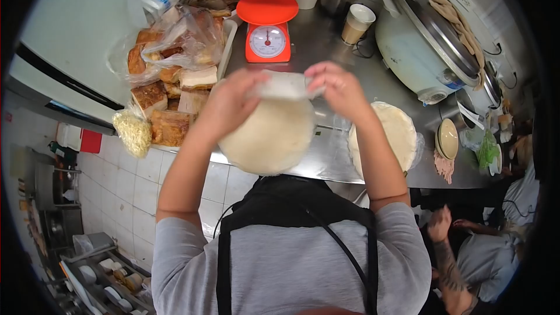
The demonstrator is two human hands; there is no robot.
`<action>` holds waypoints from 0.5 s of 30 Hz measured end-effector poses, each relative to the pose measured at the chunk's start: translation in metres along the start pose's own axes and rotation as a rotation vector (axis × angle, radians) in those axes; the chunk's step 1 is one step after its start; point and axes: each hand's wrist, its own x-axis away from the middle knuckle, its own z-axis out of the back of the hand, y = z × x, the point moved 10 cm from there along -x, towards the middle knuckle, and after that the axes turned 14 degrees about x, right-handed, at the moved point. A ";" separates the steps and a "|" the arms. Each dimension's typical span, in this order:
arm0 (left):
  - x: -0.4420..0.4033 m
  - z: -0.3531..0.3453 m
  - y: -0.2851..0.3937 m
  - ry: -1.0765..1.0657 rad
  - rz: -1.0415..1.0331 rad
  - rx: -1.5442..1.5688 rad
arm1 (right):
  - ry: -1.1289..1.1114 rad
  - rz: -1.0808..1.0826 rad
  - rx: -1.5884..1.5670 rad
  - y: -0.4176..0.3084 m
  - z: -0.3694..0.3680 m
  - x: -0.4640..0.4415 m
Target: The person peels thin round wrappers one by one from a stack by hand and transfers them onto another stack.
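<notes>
A round, flat sheet of pale dough (268,137) lies at the counter's front edge, below my hands. Above its far side a whitish strip (284,86) stretches between both hands. Blur hides whether the strip is the dough's lifted edge or a separate sheet. My left hand (234,102) is closed at the strip's left end, fingers smeared by motion. My right hand (338,88) pinches its right end, with thumb and fingertips together. A second round of dough (386,137) rests on clear plastic beside my right forearm.
Beyond my hands stands a red dial scale (268,26). Cooked meat slabs (170,127) and a bag of yellowish shreds (133,130) crowd the left. A paper cup (357,24), a large cooker (411,52) and bowls (447,139) occupy the right. Another person's arm (448,262) shows lower right.
</notes>
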 end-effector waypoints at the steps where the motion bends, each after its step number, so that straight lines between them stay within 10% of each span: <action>1: 0.017 -0.013 0.000 -0.032 -0.039 -0.062 | -0.040 0.070 0.143 -0.003 -0.009 0.014; 8: 0.131 -0.073 -0.105 -0.192 0.166 0.026 | -0.239 0.122 0.512 0.023 -0.138 0.080; 15: 0.069 -0.032 -0.060 -0.067 0.147 0.101 | 0.267 -0.045 0.682 -0.012 -0.128 0.069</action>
